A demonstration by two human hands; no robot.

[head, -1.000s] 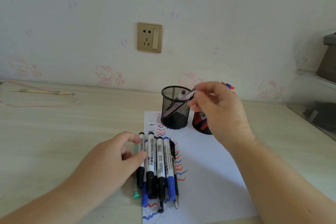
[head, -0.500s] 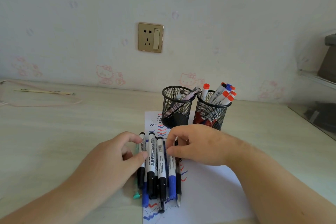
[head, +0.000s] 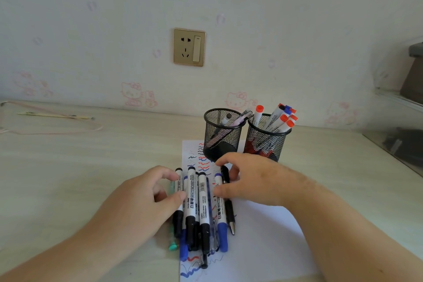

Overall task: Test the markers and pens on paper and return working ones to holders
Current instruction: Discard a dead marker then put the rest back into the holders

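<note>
Two round black wire-mesh holders stand side by side at the far end of a white sheet of paper (head: 263, 236) on the pale wood-grain bench (head: 80, 167). The left holder (head: 223, 135) carries about two pens leaning against its rim. The right holder (head: 267, 142) carries about six white markers with red or blue caps.

A bundle of markers and pens (head: 199, 208) lies on the near left part of the paper: about five white-barrelled whiteboard markers with black or blue caps, a slim black pen (head: 229, 204) at the right edge, and a teal pen (head: 172, 242) at the left.

The left hand (head: 142, 204) rests against the bundle's left side, fingers curled, thumb on a marker. The right hand (head: 254, 178) hovers over the bundle's right side; its fingers are bent and spread, and whether they pinch the black pen I cannot tell.

The paper bears red, blue and black squiggles.
</note>
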